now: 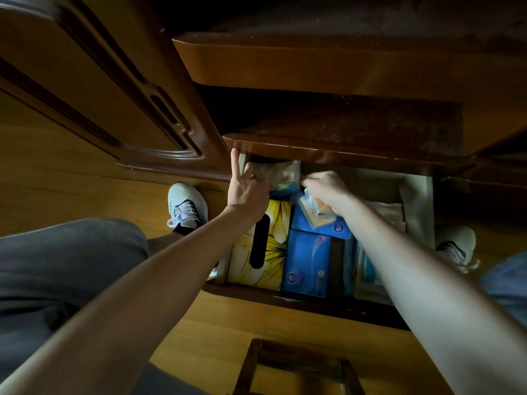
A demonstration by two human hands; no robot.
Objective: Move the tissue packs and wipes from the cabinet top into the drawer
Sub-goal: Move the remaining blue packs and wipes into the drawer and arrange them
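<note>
Fingers of the right hand (328, 189) are curled round a small clear-wrapped tissue pack (315, 209), held over the blue packs (306, 260) inside the open drawer (416, 201). At the drawer's back a pale wipes pack (281, 173) is pinned by the left hand (246, 186), forefinger straight, the other fingers bent onto it. Both packs are judged light, soft and slippery in their film, best taken across the flat faces. A yellow tissue box (265, 246) lies alongside; the cabinet top (342, 129) looks bare.
</note>
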